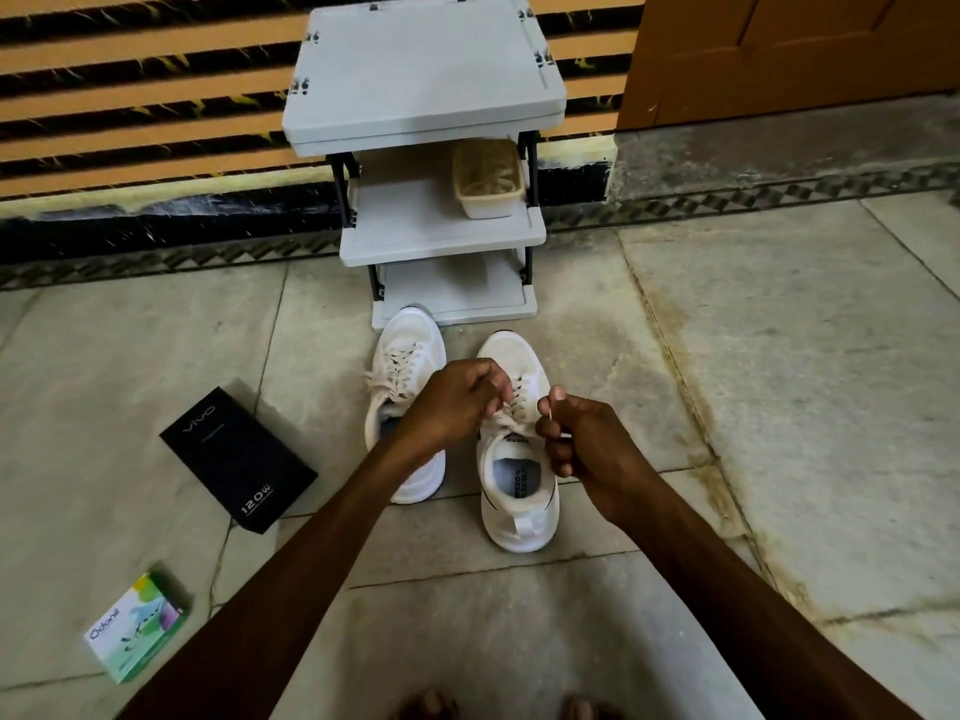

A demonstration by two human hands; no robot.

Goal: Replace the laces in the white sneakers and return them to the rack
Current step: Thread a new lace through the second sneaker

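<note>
Head view: left hand (453,403), right hand (587,449) pinch lace (506,419) (grip partly hidden).

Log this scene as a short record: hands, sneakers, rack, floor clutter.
left hand: grips the cream lace of the nearer white sneaker
right hand: pinches the same lace's end
other white sneaker: laced, on the floor, toe by the rack
grey plastic three-shelf rack: beige basket on middle shelf
floor clutter: black rectangular box, green-and-white carton
</note>
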